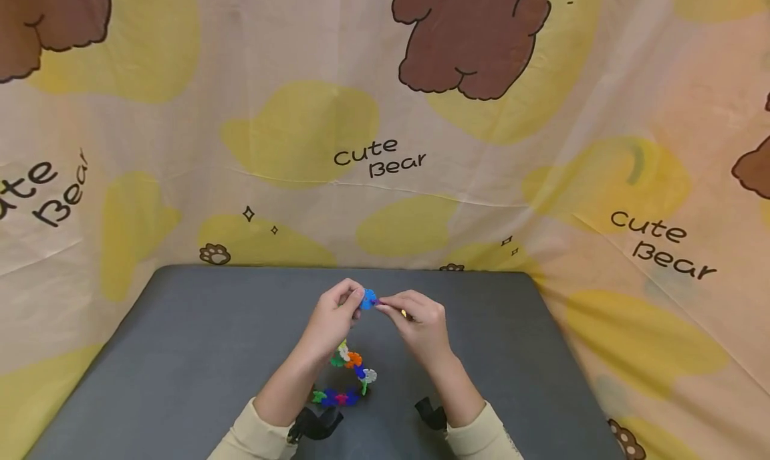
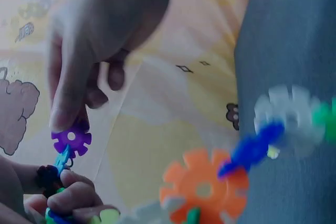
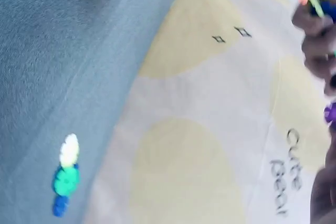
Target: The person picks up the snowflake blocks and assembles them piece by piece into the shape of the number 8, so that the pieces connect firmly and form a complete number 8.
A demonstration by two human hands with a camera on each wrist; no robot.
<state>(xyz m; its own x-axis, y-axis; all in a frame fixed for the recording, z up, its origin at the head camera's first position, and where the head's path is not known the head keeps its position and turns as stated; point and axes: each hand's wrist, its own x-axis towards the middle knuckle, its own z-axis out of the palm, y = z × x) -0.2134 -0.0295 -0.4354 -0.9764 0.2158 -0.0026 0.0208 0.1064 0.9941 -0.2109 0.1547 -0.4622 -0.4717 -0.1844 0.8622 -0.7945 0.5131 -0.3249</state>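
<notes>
My left hand pinches a blue notched plastic disc near the far part of the table. From that hand a linked chain of notched discs trails towards me, with an orange disc, a dark blue disc and a whitish disc. Between thumb and fingertips my right hand grips a purple notched disc, its edge meeting the blue disc. Both held discs are partly covered by fingers.
A short strip of joined yellow, green and blue discs lies on the dark grey table. A bear-printed cloth rises behind the table's far edge and at both sides. Black straps hang at the wrists.
</notes>
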